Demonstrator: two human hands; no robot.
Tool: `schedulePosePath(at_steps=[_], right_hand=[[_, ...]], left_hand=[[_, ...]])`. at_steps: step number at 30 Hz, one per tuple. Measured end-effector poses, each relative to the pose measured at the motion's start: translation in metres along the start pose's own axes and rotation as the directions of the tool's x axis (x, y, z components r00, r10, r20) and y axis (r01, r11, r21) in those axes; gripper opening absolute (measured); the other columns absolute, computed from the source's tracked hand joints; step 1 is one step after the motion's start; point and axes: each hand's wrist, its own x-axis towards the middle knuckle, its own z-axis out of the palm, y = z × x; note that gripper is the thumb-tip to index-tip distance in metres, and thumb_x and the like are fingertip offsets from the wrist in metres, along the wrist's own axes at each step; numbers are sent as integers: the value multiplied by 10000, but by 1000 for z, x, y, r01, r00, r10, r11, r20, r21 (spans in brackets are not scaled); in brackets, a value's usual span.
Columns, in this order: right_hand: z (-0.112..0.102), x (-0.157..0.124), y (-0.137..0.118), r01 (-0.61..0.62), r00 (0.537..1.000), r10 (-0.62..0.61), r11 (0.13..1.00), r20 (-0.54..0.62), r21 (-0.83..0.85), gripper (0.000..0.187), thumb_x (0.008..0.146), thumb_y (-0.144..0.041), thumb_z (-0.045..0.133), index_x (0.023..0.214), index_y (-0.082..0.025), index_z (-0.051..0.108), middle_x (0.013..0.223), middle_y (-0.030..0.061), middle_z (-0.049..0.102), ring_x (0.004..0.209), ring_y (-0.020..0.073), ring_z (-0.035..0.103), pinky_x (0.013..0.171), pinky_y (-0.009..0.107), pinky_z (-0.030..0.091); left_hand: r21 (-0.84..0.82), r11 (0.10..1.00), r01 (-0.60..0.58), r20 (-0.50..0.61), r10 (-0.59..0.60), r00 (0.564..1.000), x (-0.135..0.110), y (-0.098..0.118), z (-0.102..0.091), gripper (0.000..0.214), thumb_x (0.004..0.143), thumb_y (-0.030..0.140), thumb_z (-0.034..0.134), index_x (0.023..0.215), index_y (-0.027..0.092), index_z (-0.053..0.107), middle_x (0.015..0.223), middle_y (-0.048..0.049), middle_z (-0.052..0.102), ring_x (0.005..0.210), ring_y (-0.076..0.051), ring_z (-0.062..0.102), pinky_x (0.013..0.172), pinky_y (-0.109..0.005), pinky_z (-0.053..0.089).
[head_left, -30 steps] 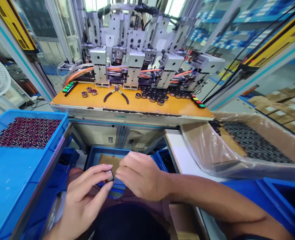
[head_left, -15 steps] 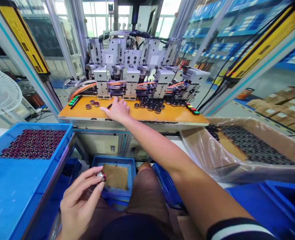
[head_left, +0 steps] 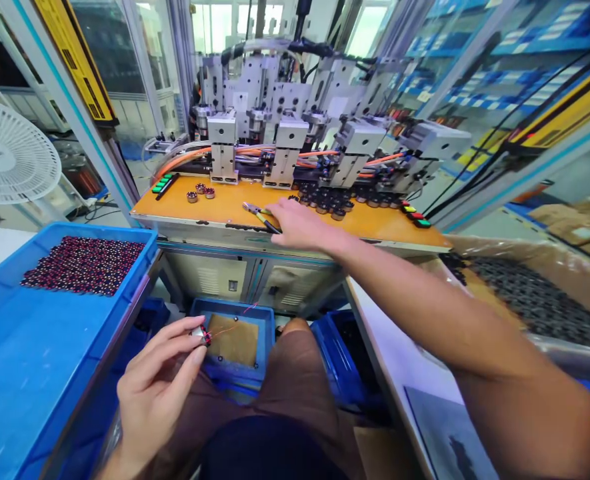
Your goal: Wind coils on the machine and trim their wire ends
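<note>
My left hand [head_left: 157,383] is low over my lap and pinches a small wound coil [head_left: 201,335] with a thin red wire trailing to the right. My right hand [head_left: 299,223] reaches out to the orange work plate [head_left: 235,203], its fingers closed round the handles of a pair of pliers [head_left: 259,215] whose jaws point left. Several dark ring coils [head_left: 332,200] lie on the plate just beyond that hand.
A blue tray [head_left: 35,333] at left holds a layer of red-wound coils [head_left: 82,265]. A plastic-lined carton [head_left: 535,300] of dark parts sits at right. A small blue bin [head_left: 235,343] lies below between my knees. The machine heads [head_left: 285,143] stand behind the plate, a white fan [head_left: 9,157] far left.
My right hand left the coil at my lap, reached to the orange plate and closed on the pliers, drawing them toward the front edge. My left hand stays holding the coil.
</note>
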Motion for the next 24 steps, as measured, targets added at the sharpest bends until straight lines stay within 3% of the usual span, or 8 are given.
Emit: schedulePosePath(at_steps=[3, 6, 9, 12, 14, 17, 20, 24], right_hand=[[22, -47, -4, 68, 994, -66, 997, -87, 23, 627, 756, -116, 598, 1366, -71, 457, 1258, 206, 519, 1148, 317, 505, 999, 467, 435], [46, -107, -20, 187, 975, -138, 929, -172, 318, 673, 761, -82, 557, 1411, -123, 388, 1152, 145, 529, 958, 233, 562, 853, 381, 512], [66, -170, -45, 219, 976, -167, 745, -141, 630, 546, 822, -78, 545, 1338, -226, 448, 1115, 94, 551, 1006, 206, 569, 888, 347, 507], [77, -211, -70, 177, 967, -249, 484, -58, 857, 663, 867, -77, 538, 1455, -287, 314, 1105, 74, 565, 936, 155, 592, 852, 308, 530], [82, -222, -82, 139, 950, -310, 311, -38, 940, 774, 855, -54, 533, 1516, -311, 225, 1131, 76, 571, 918, 138, 604, 854, 315, 542], [87, -220, -91, 77, 934, -357, 148, -20, 986, 838, 797, -13, 540, 1531, -303, 258, 1202, 96, 566, 1043, 176, 605, 952, 399, 517], [90, -213, -93, 48, 935, -354, 51, -27, 998, 844, 777, 1, 538, 1530, -289, 289, 1217, 105, 558, 1094, 195, 590, 986, 432, 496], [92, -208, -96, 28, 936, -351, 12, -22, 1000, 845, 753, -4, 545, 1522, -277, 324, 1201, 100, 553, 1077, 194, 584, 968, 418, 502]], left_hand=[[-4, 1000, -9, 5, 10, 1000, 1, 3, 3, 310, 803, -2, 696, 1003, 231, 735, 1153, -28, 734, 1043, -167, 705, 900, -268, 588], [10, 1000, -17, -5, 18, 1000, 2, 6, 5, 312, 794, -2, 705, 1000, 230, 737, 1142, -24, 740, 1036, -163, 710, 901, -261, 590], [39, 999, -19, -6, 19, 1000, 4, 8, 6, 306, 793, 0, 708, 992, 230, 739, 1127, -19, 747, 1021, -157, 716, 911, -260, 587], [44, 999, -7, 7, 7, 1000, 6, 8, 10, 307, 793, -2, 706, 989, 231, 742, 1125, -21, 748, 1031, -164, 713, 918, -273, 586], [34, 999, -2, 17, 2, 1000, 7, 8, 13, 315, 792, -8, 704, 994, 231, 741, 1138, -22, 743, 1039, -167, 711, 919, -275, 585], [30, 1000, -6, 34, 5, 999, 6, 8, 16, 332, 786, -18, 705, 1003, 232, 740, 1147, -18, 738, 1051, -162, 706, 921, -260, 579], [37, 999, -9, 52, 7, 999, 4, 9, 17, 345, 781, -19, 709, 1015, 233, 740, 1147, -17, 737, 1050, -162, 704, 926, -263, 577], [52, 999, -7, 63, 4, 998, 2, 11, 16, 341, 776, -17, 715, 1006, 233, 741, 1140, -22, 741, 1029, -172, 709, 918, -289, 582]])
